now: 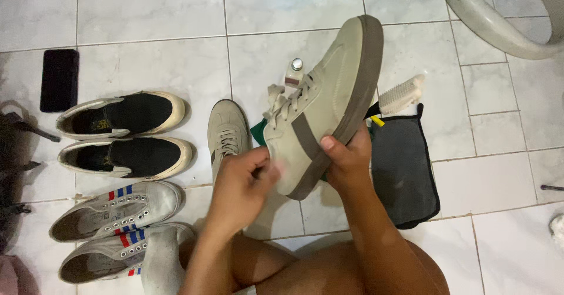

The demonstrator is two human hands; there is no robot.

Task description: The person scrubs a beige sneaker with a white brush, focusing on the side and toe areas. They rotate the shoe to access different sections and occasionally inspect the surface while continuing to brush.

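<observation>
We hold the beige sneaker up off the floor in our right hand, fingers clamped under its heel, long axis running far-right. Our left hand, fingers curled together, presses its near-left side.

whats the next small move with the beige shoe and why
Probably keep rubbing along the heel side: the right hand grips the beige shoe by its sole, tilted up, while the left hand presses at its side, blurred. Its mate lies on the tiles.
</observation>
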